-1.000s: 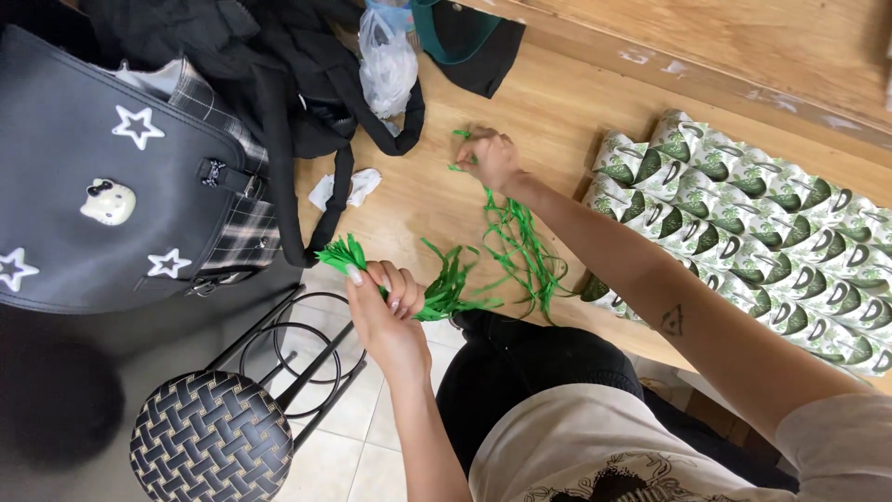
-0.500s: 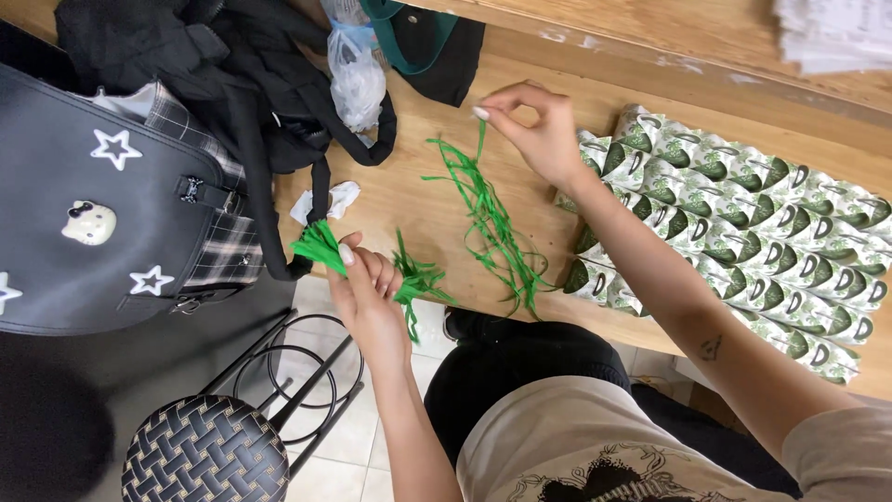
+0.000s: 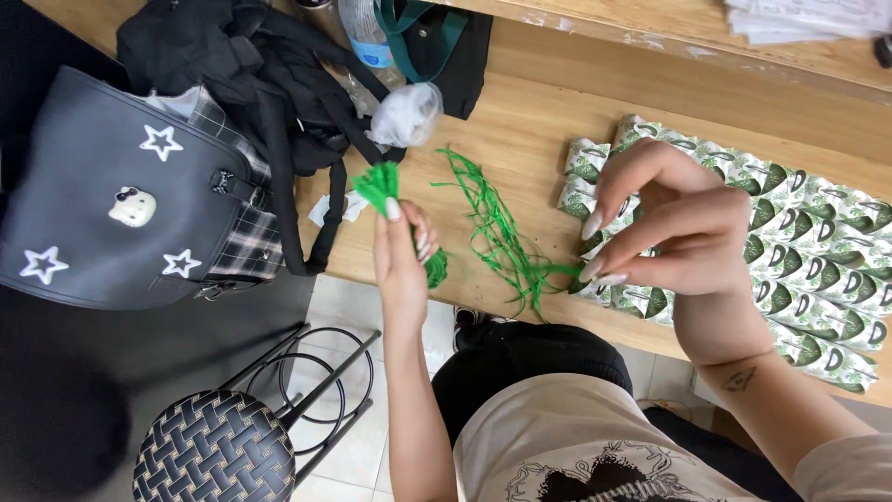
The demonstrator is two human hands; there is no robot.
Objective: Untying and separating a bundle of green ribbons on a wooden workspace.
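The left hand (image 3: 401,256) is closed around a bundle of green strips (image 3: 383,186), whose cut ends fan out above the fist toward 12 o'clock while a short tuft sticks out below it at about 5 o'clock; gripping the bundle at mid-length seems to keep the strips gathered and even. The right hand (image 3: 669,237), at 3 o'clock from the left, has its fingertips pinched narrowly on the end of a loose tangle of green strips (image 3: 502,237), which lies on the wooden table (image 3: 520,112) between the two hands and trails up toward 11 o'clock; the pinch looks suited to drawing off a few thin strands. The strips are bright green, thin, flat and ribbon-like, some curling. Under and beyond the right hand, rows of small green-and-white packets (image 3: 808,251) lie side by side. At 9 o'clock a black bag with white stars (image 3: 121,204) rests beside dark clothing (image 3: 232,56), with a woven stool (image 3: 214,460) below.
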